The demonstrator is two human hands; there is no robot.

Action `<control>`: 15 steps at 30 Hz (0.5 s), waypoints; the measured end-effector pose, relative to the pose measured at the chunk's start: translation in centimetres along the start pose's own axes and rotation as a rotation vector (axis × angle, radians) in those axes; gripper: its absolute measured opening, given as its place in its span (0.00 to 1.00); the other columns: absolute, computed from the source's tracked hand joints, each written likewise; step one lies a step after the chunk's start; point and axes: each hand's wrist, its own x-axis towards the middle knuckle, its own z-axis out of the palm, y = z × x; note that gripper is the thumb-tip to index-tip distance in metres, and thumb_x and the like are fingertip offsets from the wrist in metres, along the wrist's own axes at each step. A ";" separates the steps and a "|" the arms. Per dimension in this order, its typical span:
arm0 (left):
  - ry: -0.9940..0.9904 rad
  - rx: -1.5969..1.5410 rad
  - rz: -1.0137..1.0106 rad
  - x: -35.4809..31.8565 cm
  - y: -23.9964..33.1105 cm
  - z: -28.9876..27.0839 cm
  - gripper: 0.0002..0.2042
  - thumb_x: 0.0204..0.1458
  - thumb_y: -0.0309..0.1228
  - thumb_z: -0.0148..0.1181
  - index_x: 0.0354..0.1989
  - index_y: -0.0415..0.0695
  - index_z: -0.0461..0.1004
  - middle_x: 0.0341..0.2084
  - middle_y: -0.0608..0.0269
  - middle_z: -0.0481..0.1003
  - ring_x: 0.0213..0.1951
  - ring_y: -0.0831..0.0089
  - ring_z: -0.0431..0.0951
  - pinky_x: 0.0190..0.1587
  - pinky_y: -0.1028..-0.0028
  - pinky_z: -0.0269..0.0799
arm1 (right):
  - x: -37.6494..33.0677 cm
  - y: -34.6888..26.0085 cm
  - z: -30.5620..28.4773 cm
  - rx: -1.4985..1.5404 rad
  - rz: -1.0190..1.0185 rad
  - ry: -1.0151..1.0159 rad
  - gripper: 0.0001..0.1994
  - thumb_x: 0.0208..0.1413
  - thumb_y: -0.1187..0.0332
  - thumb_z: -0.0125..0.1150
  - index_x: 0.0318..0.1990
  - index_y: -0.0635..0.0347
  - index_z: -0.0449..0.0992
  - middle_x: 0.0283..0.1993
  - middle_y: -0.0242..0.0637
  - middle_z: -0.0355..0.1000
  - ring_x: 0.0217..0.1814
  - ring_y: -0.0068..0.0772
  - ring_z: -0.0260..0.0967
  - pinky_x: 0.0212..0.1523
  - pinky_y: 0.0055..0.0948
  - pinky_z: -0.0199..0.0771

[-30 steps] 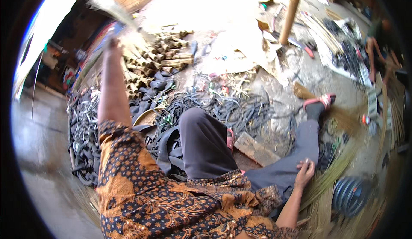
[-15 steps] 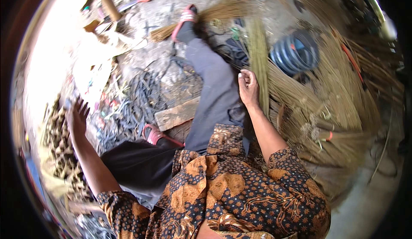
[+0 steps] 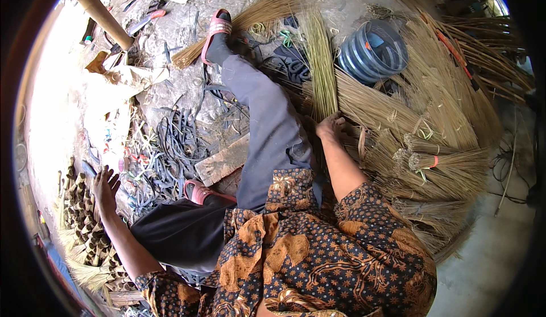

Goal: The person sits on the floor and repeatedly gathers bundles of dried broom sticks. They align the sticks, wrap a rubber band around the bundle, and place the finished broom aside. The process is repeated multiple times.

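My left hand (image 3: 105,191) is raised at the left with its fingers apart and nothing in it, beside a stack of short bundles with brown bound ends (image 3: 82,214). My right hand (image 3: 331,127) is by my thigh, its fingers curled at the lower end of a greenish bundle of thin broom straw (image 3: 322,67). That end is partly hidden by the hand. The bundle points away from me, its far tips spread loosely, between my outstretched leg (image 3: 267,112) and a blue ribbed bucket (image 3: 372,52).
Heaps of tan straw (image 3: 438,89) and tied straw bundles (image 3: 435,160) cover the right side. Dark rubber strips (image 3: 176,141) and a wooden board (image 3: 223,159) lie left of my leg. A knife (image 3: 147,21) is near a wooden post (image 3: 102,13).
My right hand has moved onto the lower end of the greenish straw, its fingers now curled there. My left hand has lowered slightly, still spread. The view has shifted.
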 end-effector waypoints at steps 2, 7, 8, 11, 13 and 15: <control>0.017 0.031 -0.001 -0.5 0.1 0.1 0.30 0.65 0.47 0.58 0.70 0.42 0.66 0.64 0.47 0.71 0.57 0.60 0.78 0.55 0.64 0.76 | 0.2 -0.8 0.8 -0.008 0.023 0.032 0.52 0.57 0.42 0.67 0.78 0.60 0.43 0.71 0.49 0.56 0.73 0.55 0.55 0.67 0.67 0.55; -0.021 0.046 -0.008 -0.5 0.3 0.4 0.30 0.65 0.48 0.58 0.69 0.43 0.67 0.64 0.47 0.72 0.56 0.60 0.78 0.56 0.64 0.75 | 1.9 -0.1 1.7 0.121 0.028 0.062 0.36 0.61 0.60 0.64 0.72 0.59 0.53 0.70 0.51 0.60 0.71 0.56 0.59 0.67 0.63 0.58; -0.029 0.055 -0.006 -0.4 0.3 0.5 0.29 0.65 0.48 0.58 0.69 0.43 0.67 0.63 0.48 0.72 0.56 0.60 0.78 0.56 0.63 0.76 | 2.3 0.1 1.8 0.132 0.024 0.057 0.35 0.61 0.62 0.63 0.71 0.60 0.54 0.69 0.52 0.62 0.71 0.57 0.61 0.66 0.62 0.61; -0.061 0.055 0.001 -0.1 0.3 1.0 0.28 0.66 0.48 0.58 0.68 0.45 0.68 0.62 0.48 0.73 0.55 0.60 0.79 0.55 0.63 0.76 | 3.4 0.5 1.8 0.477 0.096 -0.034 0.33 0.58 0.61 0.65 0.66 0.64 0.59 0.63 0.57 0.70 0.65 0.59 0.70 0.64 0.57 0.68; -0.078 0.059 0.000 -0.3 0.5 1.3 0.26 0.66 0.47 0.57 0.68 0.46 0.69 0.62 0.49 0.73 0.53 0.61 0.79 0.54 0.64 0.77 | 4.2 0.9 1.6 0.309 -0.033 -0.036 0.32 0.56 0.60 0.64 0.64 0.67 0.61 0.59 0.61 0.74 0.62 0.60 0.73 0.63 0.53 0.72; -0.082 0.086 -0.004 -0.6 0.6 1.5 0.25 0.66 0.47 0.57 0.67 0.47 0.70 0.61 0.50 0.73 0.52 0.62 0.80 0.53 0.64 0.77 | 4.9 1.4 1.1 0.236 -0.124 -0.027 0.32 0.54 0.58 0.63 0.62 0.69 0.63 0.57 0.63 0.75 0.61 0.61 0.75 0.63 0.50 0.73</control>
